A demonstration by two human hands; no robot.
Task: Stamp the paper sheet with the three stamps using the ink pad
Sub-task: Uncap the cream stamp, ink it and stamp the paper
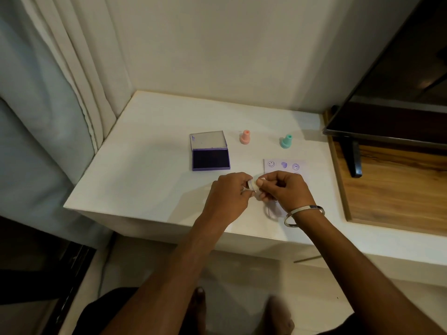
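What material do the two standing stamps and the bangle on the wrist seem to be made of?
Pink stamp and teal stamp: probably matte plastic, given their even pastel colour and moulded shape. Bangle on the right wrist: apparently polished metal, silvery with bright highlights.

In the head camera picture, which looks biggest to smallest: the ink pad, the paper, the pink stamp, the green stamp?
1. Ink pad, with its lid open.
2. Paper, though hands hide part of it, so it might be bigger.
3. Pink stamp and green stamp look alike.
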